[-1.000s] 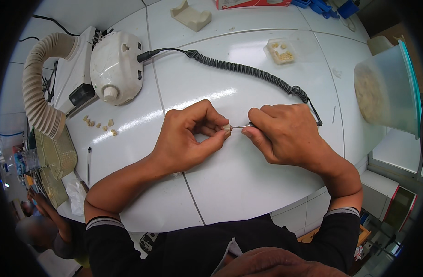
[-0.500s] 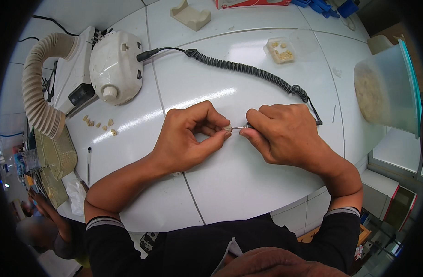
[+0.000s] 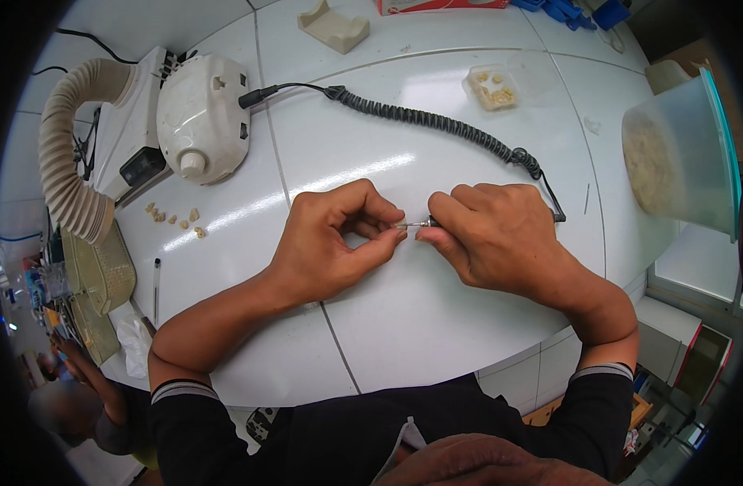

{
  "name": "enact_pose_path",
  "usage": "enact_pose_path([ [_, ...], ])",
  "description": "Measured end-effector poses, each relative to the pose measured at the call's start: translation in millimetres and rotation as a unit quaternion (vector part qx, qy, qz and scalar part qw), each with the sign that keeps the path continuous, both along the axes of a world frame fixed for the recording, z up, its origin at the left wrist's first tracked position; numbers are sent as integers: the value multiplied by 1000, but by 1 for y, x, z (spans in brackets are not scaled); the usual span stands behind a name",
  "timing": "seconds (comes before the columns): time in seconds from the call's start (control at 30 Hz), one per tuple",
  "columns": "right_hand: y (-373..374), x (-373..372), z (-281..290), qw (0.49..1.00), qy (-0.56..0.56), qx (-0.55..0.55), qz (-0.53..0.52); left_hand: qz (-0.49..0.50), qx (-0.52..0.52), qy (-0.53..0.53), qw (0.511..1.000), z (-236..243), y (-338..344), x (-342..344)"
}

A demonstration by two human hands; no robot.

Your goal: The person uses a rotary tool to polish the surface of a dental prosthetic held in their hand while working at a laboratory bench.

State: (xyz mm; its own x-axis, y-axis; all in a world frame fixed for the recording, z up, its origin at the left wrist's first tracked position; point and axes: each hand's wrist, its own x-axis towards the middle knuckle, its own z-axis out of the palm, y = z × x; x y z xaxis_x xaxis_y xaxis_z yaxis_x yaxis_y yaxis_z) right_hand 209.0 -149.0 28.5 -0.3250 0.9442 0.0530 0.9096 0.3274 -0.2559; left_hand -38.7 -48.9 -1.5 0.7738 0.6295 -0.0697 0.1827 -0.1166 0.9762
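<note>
My right hand (image 3: pixel 497 235) is wrapped round a rotary handpiece (image 3: pixel 432 221), its thin metal bit pointing left. The thumb and fingers of my left hand (image 3: pixel 327 239) are pinched at the bit's tip, on a small pale piece that the fingertips mostly hide. The two hands nearly meet over the middle of the white table. From behind my right hand a black coiled cord (image 3: pixel 436 120) runs back to a white motor unit (image 3: pixel 203 121) with a front knob, at the far left.
Several small yellowish pieces (image 3: pixel 173 219) and a pen (image 3: pixel 156 287) lie at left, near a ribbed hose (image 3: pixel 55 154). A small clear box (image 3: pixel 493 89) of yellowish bits stands at the back. At right are a thin rod (image 3: pixel 586 198) and a large translucent tub (image 3: pixel 679 154).
My right hand has shifted slightly left, toward my left hand. The pale piece in my left fingertips shows less than before. Everything else on the table stays put.
</note>
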Motion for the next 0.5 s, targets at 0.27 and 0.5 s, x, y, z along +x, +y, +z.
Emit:
enact_pose_path([
  [0.27,1,2,4,1000,2,-9,-2,6,21,-11,1000,0,0,0],
  [0.5,2,3,5,1000,2,-25,-5,9,13,-14,1000,-2,-1,0],
])
